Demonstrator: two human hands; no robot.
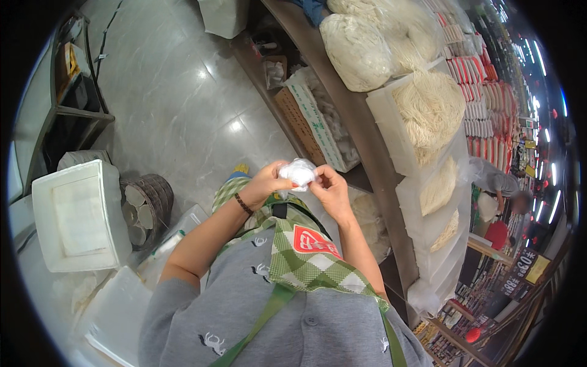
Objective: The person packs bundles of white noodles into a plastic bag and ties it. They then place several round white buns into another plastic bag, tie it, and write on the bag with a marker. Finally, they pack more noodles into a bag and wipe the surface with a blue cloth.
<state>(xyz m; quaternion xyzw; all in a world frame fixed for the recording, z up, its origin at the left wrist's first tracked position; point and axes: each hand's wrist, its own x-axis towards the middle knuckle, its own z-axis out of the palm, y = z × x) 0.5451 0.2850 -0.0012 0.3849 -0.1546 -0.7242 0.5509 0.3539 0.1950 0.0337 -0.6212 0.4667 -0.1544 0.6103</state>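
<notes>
A small crumpled bundle of thin whitish plastic [298, 173] is held between both hands, in front of the checked apron. My left hand [267, 184], with a dark bracelet at the wrist, grips the bundle's left side, its thumb on the lower edge. The thumb and fingertips of my right hand [331, 190] pinch its right edge. Whether anything lies inside the bundle cannot be told. Beyond the hands, on the shelf under the counter, stands an open carton [316, 130] holding plastic-wrapped items.
Pale noodles [429, 114] fill bins along the counter [367, 133] at right, beside bagged noodles [360, 50]. At left are a white foam box [112, 206] and a dark bundle of cylinders [163, 202]. Another person [497, 176] is among the shelves at far right.
</notes>
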